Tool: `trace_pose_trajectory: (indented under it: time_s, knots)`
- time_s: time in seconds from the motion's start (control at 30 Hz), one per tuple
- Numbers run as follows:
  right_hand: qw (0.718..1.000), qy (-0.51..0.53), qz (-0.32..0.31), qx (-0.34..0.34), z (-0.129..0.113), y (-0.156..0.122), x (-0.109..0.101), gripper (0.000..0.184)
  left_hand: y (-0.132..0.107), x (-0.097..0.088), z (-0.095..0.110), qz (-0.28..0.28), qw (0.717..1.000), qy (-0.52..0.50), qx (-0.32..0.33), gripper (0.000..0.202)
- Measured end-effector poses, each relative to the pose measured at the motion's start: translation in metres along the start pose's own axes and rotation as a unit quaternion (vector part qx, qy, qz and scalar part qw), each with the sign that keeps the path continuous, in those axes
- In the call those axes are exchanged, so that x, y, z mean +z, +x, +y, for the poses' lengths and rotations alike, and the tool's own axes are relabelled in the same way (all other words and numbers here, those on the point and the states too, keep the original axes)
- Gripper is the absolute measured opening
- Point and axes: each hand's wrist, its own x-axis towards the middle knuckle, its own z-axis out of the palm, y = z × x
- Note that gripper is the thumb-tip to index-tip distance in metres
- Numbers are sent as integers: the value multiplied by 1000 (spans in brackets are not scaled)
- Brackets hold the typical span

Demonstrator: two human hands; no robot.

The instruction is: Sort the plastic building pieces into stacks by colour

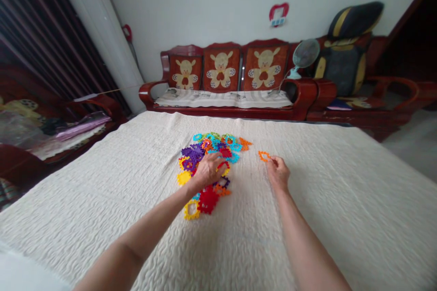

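A heap of flat, notched plastic toy pieces lies in the middle of the table, with purple pieces [193, 153], a red piece [208, 200], a yellow frame [191, 210] and blue pieces [235, 147] among them. Over the heap rests my left hand [210, 168], fingers spread and touching the pieces; what lies under the palm is hidden. To the right, my right hand [279, 173] pinches an orange notched plastic piece [264, 156] between thumb and fingers, just above the cloth and apart from the heap.
A cream quilted cloth [112, 182] covers the table. Beyond its far edge stands a dark red wooden sofa [218, 111] with bear-pattern cushions [221, 70]. A small fan [306, 53] and a massage seat cushion [344, 66] are at the right; another wooden seat [109, 104] is at the left.
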Motion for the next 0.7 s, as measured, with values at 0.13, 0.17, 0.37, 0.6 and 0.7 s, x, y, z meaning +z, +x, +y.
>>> trace_pose_trajectory:
  time_s: [0.13, 0.17, 0.37, 0.6, 0.7]
  knots:
    - [999, -31, 11, -30, 3, 1, 1, 37, 34, -7, -41, 29, 976, 44, -210, 28]
    - [998, -44, 8, -46, 4, 2, 1, 36, 40, -7, -50, 29, 969, 54, -238, 30]
    - [987, -80, 52, -130, 11, 7, 6, 34, 55, 5, -81, -6, 940, 78, -331, 35]
    - [992, -63, 27, -110, 13, 7, 7, 30, 59, -4, -93, 26, 938, -17, -345, 26]
    - [994, -57, 22, -92, 11, 6, 7, 31, 63, -16, -91, 92, 925, -80, -360, 30]
